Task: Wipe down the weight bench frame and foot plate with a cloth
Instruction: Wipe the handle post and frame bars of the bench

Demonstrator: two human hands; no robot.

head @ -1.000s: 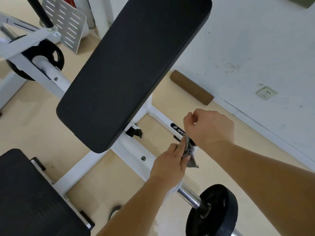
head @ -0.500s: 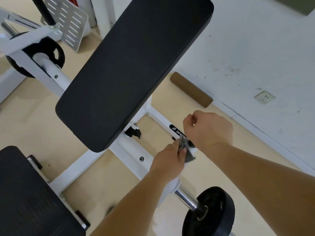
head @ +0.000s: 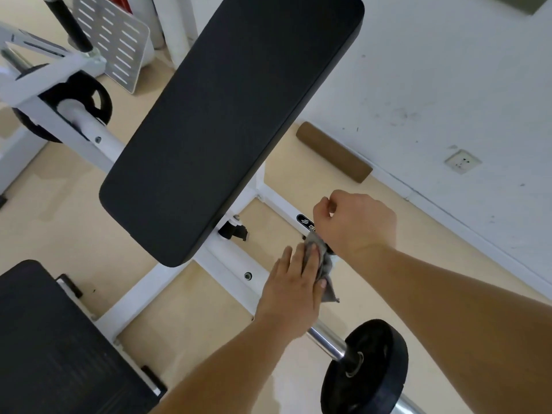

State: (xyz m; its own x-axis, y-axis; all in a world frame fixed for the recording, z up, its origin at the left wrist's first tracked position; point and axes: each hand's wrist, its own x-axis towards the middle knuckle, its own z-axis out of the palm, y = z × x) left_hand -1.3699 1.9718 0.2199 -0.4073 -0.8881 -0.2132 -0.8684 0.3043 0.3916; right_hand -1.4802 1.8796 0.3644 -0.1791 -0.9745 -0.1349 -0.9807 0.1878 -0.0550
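Frame wipe: left hand [head: 294,285], flat, presses grey fabric cloth [head: 327,265] on white metal frame tube [head: 227,261]; right hand [head: 358,225] curled, hold unclear. Next: slide along tube.

The back pad [head: 233,124] slanted over the bench frame [head: 227,261], with the seat pad [head: 53,348] at lower left. Right of the pad's lower end, the left hand [head: 294,289] lay on the cloth [head: 324,264] over the frame rail, the right hand [head: 355,222] just behind it. A weight plate [head: 367,369] sat in front at lower right, another weight plate [head: 74,100] far left. A roller [head: 334,152] lay on the floor [head: 209,339] against the wall [head: 448,85].
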